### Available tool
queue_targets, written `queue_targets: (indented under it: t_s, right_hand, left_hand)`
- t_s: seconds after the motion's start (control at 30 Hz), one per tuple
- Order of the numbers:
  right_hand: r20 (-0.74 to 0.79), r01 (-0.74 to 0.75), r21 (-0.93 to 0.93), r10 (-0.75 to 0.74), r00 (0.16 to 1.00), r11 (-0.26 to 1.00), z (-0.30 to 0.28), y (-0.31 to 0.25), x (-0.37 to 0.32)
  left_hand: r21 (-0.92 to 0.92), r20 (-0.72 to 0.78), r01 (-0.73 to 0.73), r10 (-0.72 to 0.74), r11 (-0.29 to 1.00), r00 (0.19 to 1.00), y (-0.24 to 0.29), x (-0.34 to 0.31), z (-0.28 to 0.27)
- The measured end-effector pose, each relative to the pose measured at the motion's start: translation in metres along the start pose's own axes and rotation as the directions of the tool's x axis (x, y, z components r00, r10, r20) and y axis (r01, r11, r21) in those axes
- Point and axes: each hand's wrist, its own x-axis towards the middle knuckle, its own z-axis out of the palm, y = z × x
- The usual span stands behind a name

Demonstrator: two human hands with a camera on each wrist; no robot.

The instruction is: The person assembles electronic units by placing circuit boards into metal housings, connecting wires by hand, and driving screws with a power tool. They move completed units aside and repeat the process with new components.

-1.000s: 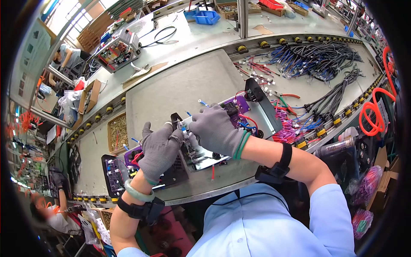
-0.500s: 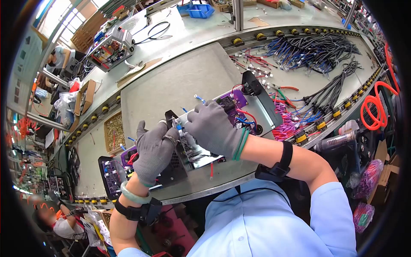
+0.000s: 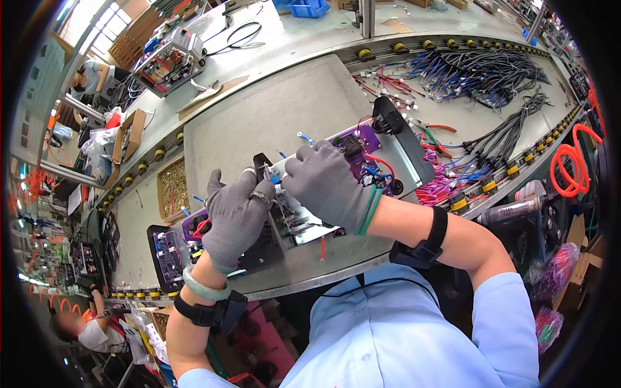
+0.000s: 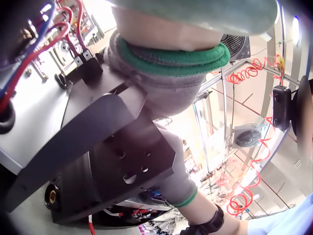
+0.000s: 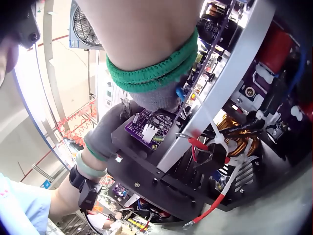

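My left hand [image 3: 234, 218] and right hand [image 3: 328, 187] meet closely, apparently steadying the chassis [image 3: 315, 234] beneath my fingers, whose grip I cannot tell.

Blue bin [image 3: 309, 8]; cardboard box [image 3: 134, 132]; red coiled hose [image 3: 585, 167]

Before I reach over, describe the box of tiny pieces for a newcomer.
In the head view, find the large grey panel. By its left edge sits a shallow open box. Its layer of tiny tan pieces sets it apart from the circuit board below.
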Motion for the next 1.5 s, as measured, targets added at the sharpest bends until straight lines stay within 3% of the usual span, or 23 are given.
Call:
queue_targets:
  t_s: [0.07, 0.4, 0.47, 0.5, 0.57, 0.63, 0.7, 0.73, 0.77, 0.8, 0.83, 0.87, 0.9, 0.93, 1.0, 1.07, 1.1, 1.13, 1.2, 1.23, 1.3, 1.37, 1.5]
  right_hand:
    - [0.058, -0.023, 0.071, 0.019, 0.998, 0.997, 0.000, 0.000, 0.000]
    - [0.028, -0.013, 0.099, 0.010, 1.000, 0.995, -0.001, 0.000, 0.003]
    - [0.268, -0.210, 0.182, 0.157, 0.951, 0.961, 0.007, -0.003, 0.007]
    - [0.266, -0.216, 0.179, 0.164, 0.950, 0.960, 0.008, -0.006, 0.009]
    - [0.408, -0.330, 0.177, 0.237, 0.882, 0.927, 0.009, -0.010, 0.015]
    - [0.365, -0.316, 0.208, 0.226, 0.903, 0.926, 0.013, -0.010, 0.013]
    - [0.264, -0.256, 0.235, 0.192, 0.945, 0.938, 0.019, -0.005, 0.005]
    - [0.456, -0.228, 0.176, 0.126, 0.881, 0.958, 0.027, 0.006, 0.001]
    - [0.521, -0.145, 0.155, 0.044, 0.852, 0.977, 0.018, 0.016, 0.000]
    - [0.580, -0.058, 0.147, -0.038, 0.814, 0.987, 0.008, 0.026, -0.003]
    - [0.619, -0.179, 0.283, -0.037, 0.784, 0.942, -0.035, 0.024, 0.018]
    - [0.659, -0.289, 0.360, -0.022, 0.752, 0.887, -0.051, 0.028, 0.023]
    - [0.543, -0.304, 0.371, 0.060, 0.837, 0.878, -0.044, 0.035, 0.016]
    - [0.450, -0.303, 0.482, 0.064, 0.891, 0.823, -0.045, 0.041, 0.016]
    - [0.297, -0.295, 0.720, 0.106, 0.949, 0.629, -0.050, 0.030, 0.016]
    - [0.214, -0.241, 0.775, 0.116, 0.970, 0.585, -0.045, 0.020, 0.009]
    - [0.276, -0.218, 0.766, -0.004, 0.961, 0.605, -0.059, 0.019, 0.012]
    - [0.302, -0.257, 0.748, 0.031, 0.953, 0.611, -0.057, 0.019, 0.009]
    - [0.029, -0.166, 0.735, 0.215, 0.976, 0.657, -0.024, 0.014, -0.018]
    - [0.022, -0.159, 0.735, 0.211, 0.977, 0.660, -0.026, 0.015, -0.018]
    - [0.188, -0.236, 0.801, 0.143, 0.972, 0.551, -0.047, 0.007, -0.014]
    - [0.237, -0.269, 0.781, 0.130, 0.963, 0.564, -0.065, -0.005, -0.007]
    - [0.335, -0.352, 0.790, 0.128, 0.934, 0.502, -0.081, -0.020, -0.003]
  left_hand:
    - [0.014, -0.010, -0.015, 0.015, 1.000, 1.000, 0.000, -0.001, 0.001]
    - [-0.016, -0.029, -0.002, 0.001, 1.000, 1.000, 0.002, 0.000, 0.002]
    - [-0.009, -0.022, -0.014, 0.014, 1.000, 1.000, 0.001, -0.002, 0.003]
    - [0.028, -0.022, 0.000, 0.000, 1.000, 1.000, 0.001, -0.002, 0.004]
    - [0.072, -0.034, 0.011, -0.009, 0.997, 0.999, 0.000, 0.001, 0.007]
    - [0.087, -0.130, -0.065, 0.076, 0.994, 0.989, -0.006, 0.001, 0.013]
    - [0.138, -0.116, -0.100, 0.116, 0.985, 0.986, -0.004, -0.001, 0.015]
    - [0.102, -0.090, -0.061, 0.070, 0.993, 0.993, -0.002, 0.001, 0.019]
    - [0.150, 0.091, 0.070, -0.084, 0.986, 0.992, 0.029, -0.002, -0.007]
    - [0.056, 0.069, 0.089, -0.093, 0.994, 0.993, 0.019, 0.000, 0.000]
    - [-0.040, 0.048, 0.103, -0.101, 0.994, 0.994, 0.011, 0.001, 0.009]
    - [0.056, -0.107, -0.034, 0.039, 0.998, 0.993, 0.000, 0.002, 0.022]
    - [-0.077, -0.353, -0.009, -0.019, 0.997, 0.935, 0.002, -0.002, 0.027]
    - [-0.181, -0.451, -0.027, -0.059, 0.983, 0.890, 0.001, -0.003, 0.026]
    - [-0.261, -0.365, 0.010, -0.109, 0.965, 0.925, 0.003, -0.010, 0.007]
    - [-0.127, -0.546, -0.049, -0.028, 0.991, 0.838, 0.022, -0.021, 0.007]
    - [-0.067, -0.615, -0.183, 0.104, 0.981, 0.782, 0.034, -0.027, 0.001]
    - [-0.063, -0.623, -0.187, 0.108, 0.980, 0.774, 0.047, -0.032, -0.004]
    - [0.181, -0.399, -0.213, 0.270, 0.960, 0.876, 0.066, -0.040, -0.009]
    - [0.218, -0.434, -0.247, 0.321, 0.944, 0.842, 0.067, -0.043, -0.008]
    - [0.172, -0.510, -0.274, 0.324, 0.946, 0.797, 0.064, -0.050, -0.001]
    - [0.125, -0.624, -0.279, 0.294, 0.952, 0.724, 0.061, -0.054, 0.011]
    - [0.113, -0.557, -0.204, 0.232, 0.972, 0.797, 0.054, -0.065, 0.009]
